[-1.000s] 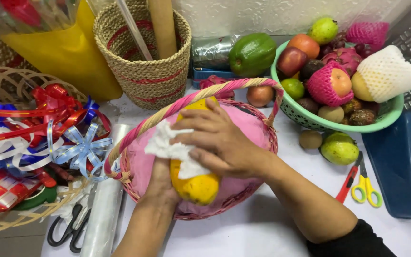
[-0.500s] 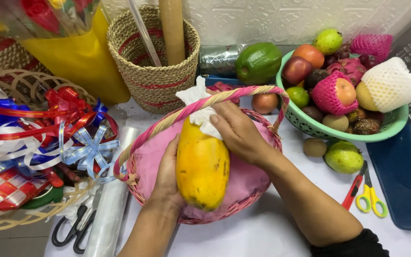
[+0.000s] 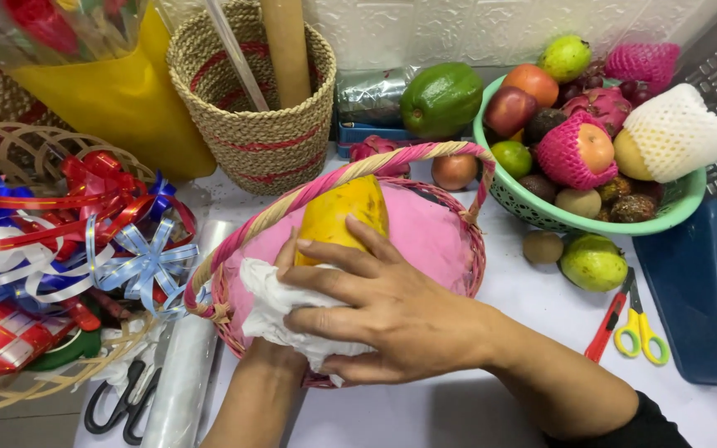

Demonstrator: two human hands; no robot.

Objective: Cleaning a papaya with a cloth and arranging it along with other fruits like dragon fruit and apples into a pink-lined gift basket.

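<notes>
Nearest you, your right hand [image 3: 375, 307] lies flat over a crumpled white cloth [image 3: 271, 311], fingers spread and pointing toward nine o'clock, pressing the cloth against the near end of a yellow papaya [image 3: 343, 217]. It is grasping the cloth against the fruit rather than clenched on it.

Your left hand [image 3: 280, 353] comes up from six o'clock and goes under the cloth and the fruit's near end; most of it is hidden, so you cannot tell whether it is clenched or cupped, only that it is touching the underside.

The papaya lies inside the pink-lined basket [image 3: 458, 274], under the striped basket handle [image 3: 317, 187]. Its long axis runs from the hands at six o'clock toward twelve o'clock, tilting slightly to one o'clock, and the far, bare end stands clear of both hands. Both hands are at the same near end; the right is on top, the left beneath.

Beyond, at two o'clock, a green bowl [image 3: 541, 217] of mixed fruit sits on the desk [image 3: 541, 290]; at eleven o'clock is a woven basket [image 3: 263, 133].
</notes>
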